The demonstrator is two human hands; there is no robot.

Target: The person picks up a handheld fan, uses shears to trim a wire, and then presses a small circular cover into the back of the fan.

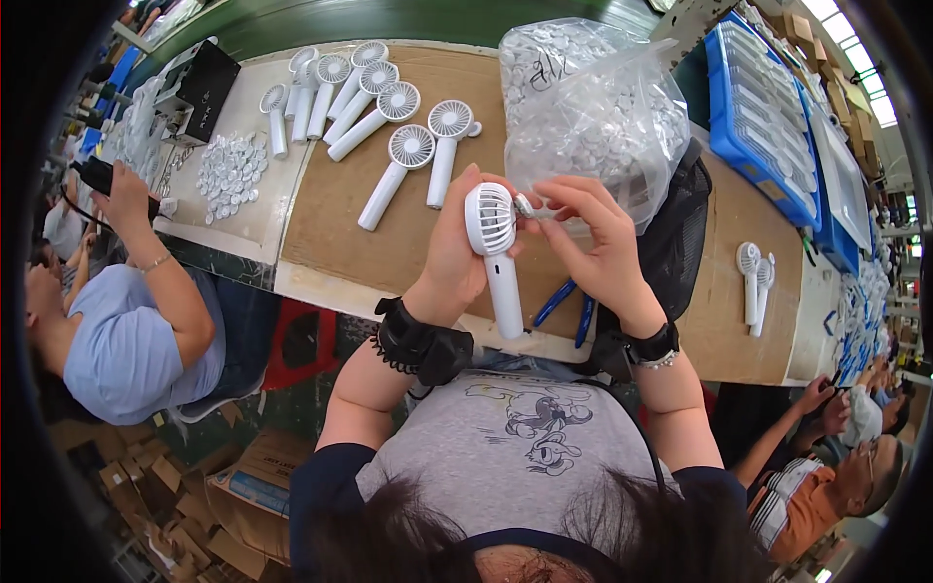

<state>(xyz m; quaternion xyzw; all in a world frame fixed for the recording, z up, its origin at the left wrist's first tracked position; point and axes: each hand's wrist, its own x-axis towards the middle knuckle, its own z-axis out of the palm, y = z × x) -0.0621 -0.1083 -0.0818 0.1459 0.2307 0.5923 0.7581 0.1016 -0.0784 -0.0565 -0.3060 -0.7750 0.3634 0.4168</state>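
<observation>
My left hand (449,255) is wrapped around the head of a white handheld fan (503,296), whose handle points down toward me. Between the fingertips of my right hand (607,253) is a small round white cap (525,205), right beside the fan's grille. Whether the cap touches the grille I cannot tell. Blue-handled pliers (555,302) lie on the table below my right hand. Just beyond my hands, a clear plastic bag (593,117) bulges with many small white caps. Several more white fans (449,146) rest on the brown board.
At the left lie a heap of small white caps (231,177) and a black box (199,92). A blue tray (763,121) of white parts stands far right, near two fans (750,282). A black mesh bag (688,243) sits beside the plastic bag. Co-workers are on both sides.
</observation>
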